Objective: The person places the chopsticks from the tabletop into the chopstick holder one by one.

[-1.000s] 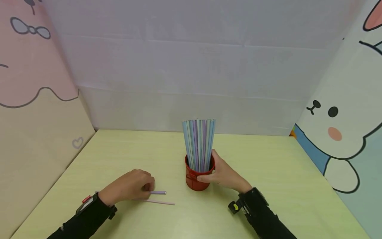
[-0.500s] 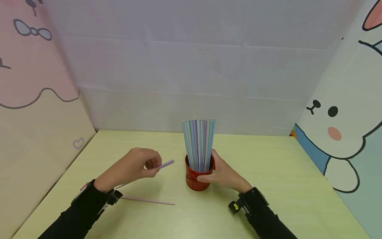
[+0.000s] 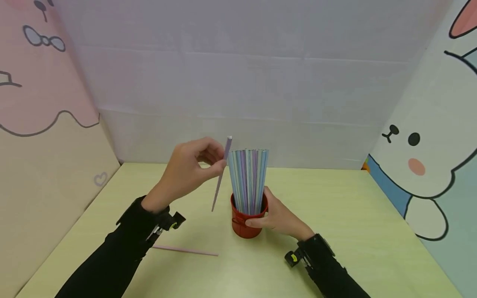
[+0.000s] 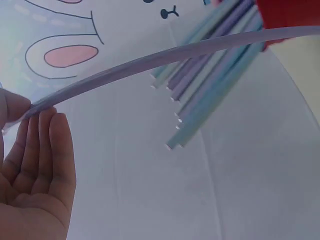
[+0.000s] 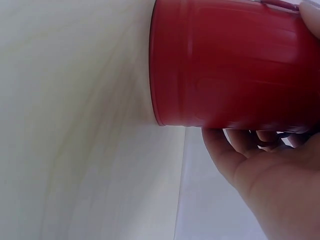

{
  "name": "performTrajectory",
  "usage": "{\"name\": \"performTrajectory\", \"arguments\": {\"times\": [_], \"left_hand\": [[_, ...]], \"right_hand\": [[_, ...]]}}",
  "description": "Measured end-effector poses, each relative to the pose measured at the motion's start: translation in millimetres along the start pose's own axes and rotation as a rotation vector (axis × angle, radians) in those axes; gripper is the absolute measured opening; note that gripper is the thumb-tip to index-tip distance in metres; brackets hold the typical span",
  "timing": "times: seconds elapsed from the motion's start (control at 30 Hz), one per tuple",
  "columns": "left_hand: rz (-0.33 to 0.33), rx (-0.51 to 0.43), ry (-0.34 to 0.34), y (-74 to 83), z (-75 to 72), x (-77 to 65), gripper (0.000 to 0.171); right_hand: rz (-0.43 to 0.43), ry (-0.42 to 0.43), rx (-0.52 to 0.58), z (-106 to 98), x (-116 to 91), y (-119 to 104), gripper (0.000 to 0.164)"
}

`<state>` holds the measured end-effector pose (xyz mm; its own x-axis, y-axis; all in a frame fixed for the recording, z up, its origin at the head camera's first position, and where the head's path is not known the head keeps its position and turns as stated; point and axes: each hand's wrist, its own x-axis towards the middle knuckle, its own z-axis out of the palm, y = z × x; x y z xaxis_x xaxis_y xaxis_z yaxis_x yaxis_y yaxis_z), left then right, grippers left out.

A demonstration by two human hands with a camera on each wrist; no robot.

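My left hand [image 3: 195, 167] pinches a purple drinking straw [image 3: 227, 145] near its upper end, between thumb and fingertips. The straw hangs nearly upright, a little tilted, just left of the bunch of straws. In the left wrist view the same straw [image 4: 150, 61] crosses the picture from the fingers. A red metal bucket [image 3: 246, 231] stands on the table, packed with blue, green and purple straws [image 3: 247, 178]. My right hand [image 3: 279, 217] grips the bucket from the right, thumb across its front. The right wrist view shows the bucket's side [image 5: 230, 65] with fingers around it.
One pink-purple straw [image 3: 186, 250] lies on the pale wooden table [image 3: 335, 231] in front of the bucket, to the left. A white backdrop [image 3: 238, 91] rises behind the table, with cartoon-printed panels on both sides.
My left hand has lifted the purple straw off the table, moved up and right towards the bucket, and turned the straw from lying flat to nearly upright. The right hand stays on the bucket.
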<state>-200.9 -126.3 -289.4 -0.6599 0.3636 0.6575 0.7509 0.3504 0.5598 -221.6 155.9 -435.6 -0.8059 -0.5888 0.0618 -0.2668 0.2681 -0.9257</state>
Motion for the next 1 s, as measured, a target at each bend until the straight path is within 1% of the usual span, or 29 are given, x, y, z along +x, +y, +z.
{"name": "performTrajectory", "arguments": {"times": [0.1, 0.17, 0.23, 0.27, 0.4, 0.5, 0.6, 0.8, 1.0], "left_hand": [[0.000, -0.049, 0.100, 7.0, 7.4, 14.6, 0.011], [-0.008, -0.076, 0.150, 8.6, 13.6, 22.0, 0.011], [-0.024, -0.095, 0.178, 7.5, 21.6, 27.2, 0.011], [-0.032, -0.099, 0.181, 6.1, 26.2, 28.9, 0.011], [-0.092, -0.108, 0.152, -3.3, 46.7, 28.9, 0.011], [-0.145, -0.098, 0.124, -10.7, 60.3, 23.3, 0.011], [-0.185, -0.080, 0.111, -16.5, 69.9, 17.0, 0.012], [-0.220, -0.028, 0.085, -25.2, 83.3, 6.6, 0.014], [-0.238, 0.003, 0.043, -28.4, 89.9, -3.4, 0.015]], "right_hand": [[0.010, 0.002, -0.007, -1, -1, 0, 0.098], [0.013, 0.003, -0.004, -2, -1, 0, 0.099], [0.014, 0.003, 0.000, -3, -1, 0, 0.099], [0.013, 0.004, 0.002, -3, -1, 0, 0.100], [0.019, 0.006, 0.004, -3, -2, 0, 0.102], [0.006, 0.003, 0.000, -2, -3, 0, 0.103], [-0.010, -0.002, -0.005, -1, -2, -1, 0.102], [-0.028, -0.010, -0.008, -1, -2, -3, 0.103], [-0.022, -0.012, 0.000, -2, -2, -1, 0.101]]}}
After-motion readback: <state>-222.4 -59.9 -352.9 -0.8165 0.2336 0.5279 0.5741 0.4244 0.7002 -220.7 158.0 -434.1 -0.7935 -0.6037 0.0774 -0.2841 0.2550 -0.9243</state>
